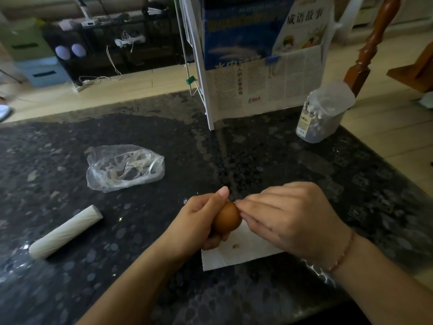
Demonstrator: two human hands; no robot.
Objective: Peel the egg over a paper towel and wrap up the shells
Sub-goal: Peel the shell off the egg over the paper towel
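Observation:
A brown egg [226, 219] is held just above a white paper towel [243, 253] that lies flat on the dark stone counter. My left hand [199, 221] grips the egg from the left, thumb up over its top. My right hand [288, 219] comes in from the right, its fingertips pinching at the egg's upper right side. A small brown shell fragment [235, 246] lies on the towel below the egg. The towel's right part is hidden under my right hand.
A rolled pack of white paper towel [65, 232] lies at the left. A crumpled clear plastic bag [124, 168] sits behind it. A clear jar of cotton swabs [321, 113] and a white rack with newspaper [257, 66] stand at the counter's far edge.

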